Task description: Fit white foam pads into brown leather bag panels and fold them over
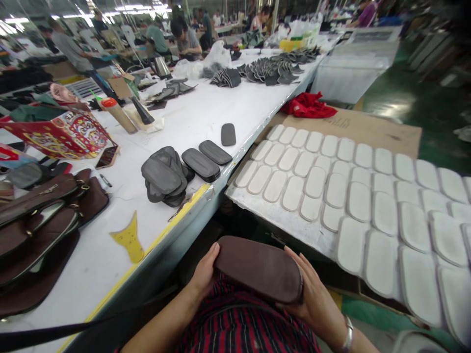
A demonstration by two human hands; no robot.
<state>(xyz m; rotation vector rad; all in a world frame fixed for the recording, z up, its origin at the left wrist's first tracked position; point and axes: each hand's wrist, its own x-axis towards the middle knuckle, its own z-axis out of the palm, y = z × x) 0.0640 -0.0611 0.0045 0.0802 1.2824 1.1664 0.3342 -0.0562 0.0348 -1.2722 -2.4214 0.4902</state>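
A dark brown rounded oblong piece (259,268) is held over the lap, between both hands. My left hand (204,272) grips its left end, thumb on the upper edge. Around its right end wraps my right hand (312,289), with some fingers hidden beneath. On the white table (147,142) lie a pile of dark grey oval pieces (162,174), a smaller stack (201,164), another piece (215,152) and a single one (228,134). Rows of whitish oval pieces (358,201) cover the lower board at the right.
Brown bags (44,220) lie at the left, near a yellow template (128,238). Behind them are a red patterned box (69,130) and an orange-capped bottle (118,115). Red cloth (311,105) rests on cardboard (379,135). The table edge runs diagonally. People work in the background.
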